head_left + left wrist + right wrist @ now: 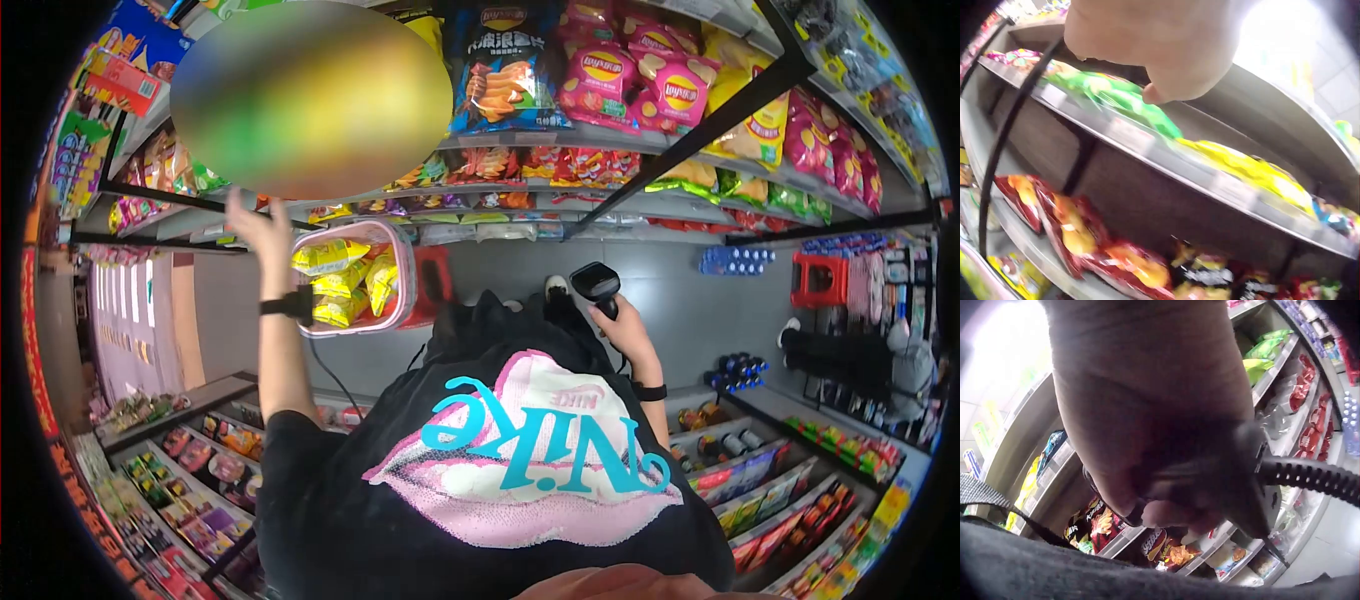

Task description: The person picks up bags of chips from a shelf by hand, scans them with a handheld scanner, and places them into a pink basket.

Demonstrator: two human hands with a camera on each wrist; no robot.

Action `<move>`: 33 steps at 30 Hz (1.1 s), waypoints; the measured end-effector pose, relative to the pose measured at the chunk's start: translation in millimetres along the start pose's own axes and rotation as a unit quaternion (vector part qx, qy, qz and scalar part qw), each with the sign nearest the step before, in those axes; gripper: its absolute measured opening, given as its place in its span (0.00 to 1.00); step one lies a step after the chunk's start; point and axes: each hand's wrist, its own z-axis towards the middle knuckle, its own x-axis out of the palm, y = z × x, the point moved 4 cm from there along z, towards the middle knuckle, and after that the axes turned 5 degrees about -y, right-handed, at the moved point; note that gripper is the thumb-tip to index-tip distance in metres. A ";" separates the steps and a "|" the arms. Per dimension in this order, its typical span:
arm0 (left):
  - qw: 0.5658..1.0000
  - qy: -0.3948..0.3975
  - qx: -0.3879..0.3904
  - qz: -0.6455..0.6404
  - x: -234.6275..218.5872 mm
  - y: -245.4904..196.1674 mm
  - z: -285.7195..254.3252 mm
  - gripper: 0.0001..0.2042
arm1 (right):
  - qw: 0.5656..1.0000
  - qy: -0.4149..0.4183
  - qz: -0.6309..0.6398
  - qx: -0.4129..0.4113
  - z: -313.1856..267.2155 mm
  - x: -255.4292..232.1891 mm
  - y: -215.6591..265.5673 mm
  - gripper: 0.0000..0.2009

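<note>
Left fingers (237, 210) spread loosely, empty, near crinkly, glossy green bags (1132, 105) and a smooth, pink-rimmed tub (406, 268); right fingers (1166, 514) wrap a black scanner (594, 280) with ribbed cord (1310, 476).

Crinkled, glossy plastic-film yellow packets (332, 257) sit within the rim of a smooth plastic basket (405, 275); shiny film bags (1125, 100) line the front edge of a smooth shelf (1179, 165); the scanner (596, 281) is dark plastic, its cable (1313, 475) ribbed; the shirt (330, 500), matt black cloth
</note>
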 end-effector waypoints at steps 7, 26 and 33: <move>0.963 0.161 0.052 -0.209 29.6 -261.2 14.8 0.44 | 0.996 0.063 -0.040 -0.039 50.7 -52.1 2.7 0.23; 0.950 0.224 -0.021 -0.215 110.0 -335.1 53.7 0.43 | 0.978 0.153 -0.013 -0.138 111.7 -101.4 -9.2 0.24; 0.962 0.146 -0.026 -0.230 89.5 -338.9 57.6 0.42 | 0.975 0.180 -0.011 -0.129 120.4 -104.3 -19.7 0.25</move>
